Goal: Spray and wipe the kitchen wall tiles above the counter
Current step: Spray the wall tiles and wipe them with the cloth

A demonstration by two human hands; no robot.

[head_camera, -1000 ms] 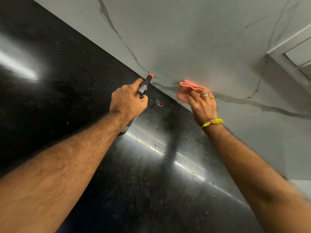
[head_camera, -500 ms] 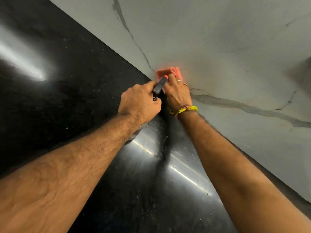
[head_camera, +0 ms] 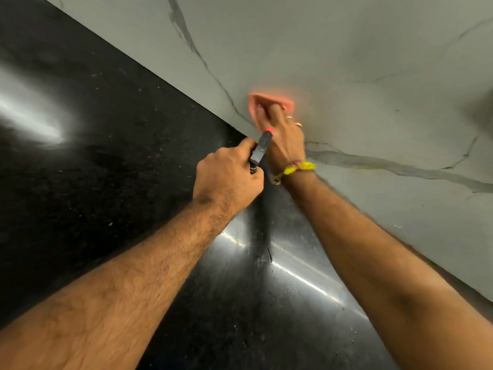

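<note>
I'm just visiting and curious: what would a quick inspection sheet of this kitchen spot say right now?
Surface: black counter, glossy, with light specks and glare streaks.
Job's things: pink cloth flat against the grey veined wall tiles; spray bottle, black head with a red nozzle tip, its body hidden.
Clutter: nothing seen.
Hands: left hand grips the spray bottle; right hand presses the cloth to the tiles with straight fingers, just above the counter edge.
Cables: nothing seen.
Surroundings: yellow wristband and finger rings on the right hand; little else in view.

Cloth (head_camera: pixel 269 101) on wall (head_camera: pixel 346 62), under right hand (head_camera: pixel 284 137), above counter (head_camera: pixel 106 169)
</note>
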